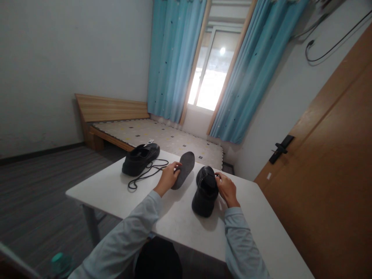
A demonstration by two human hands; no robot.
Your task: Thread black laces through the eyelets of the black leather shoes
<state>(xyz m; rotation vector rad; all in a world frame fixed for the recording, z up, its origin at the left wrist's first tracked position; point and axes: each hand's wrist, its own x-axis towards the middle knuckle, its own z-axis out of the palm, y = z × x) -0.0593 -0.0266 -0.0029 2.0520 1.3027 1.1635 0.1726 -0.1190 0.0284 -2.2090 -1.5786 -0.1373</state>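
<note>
My left hand (pixel 167 178) grips a dark grey insole (pixel 185 167) by its near end and holds it tilted over the white table (pixel 122 193). My right hand (pixel 226 188) rests on the right side of a black shoe (pixel 205 190), fingers pinching its opening. That shoe stands on the table between my two hands. A second black shoe (pixel 140 158) sits at the table's far left corner, with a loose black lace (pixel 145 175) trailing from it toward my left hand.
Behind the table lies a wooden bed (pixel 116 116) with a patterned mattress. Blue curtains (pixel 174 58) frame a bright window. A wooden door (pixel 328 166) with a black handle stands at the right. A green-capped bottle (pixel 59 263) is on the floor at lower left.
</note>
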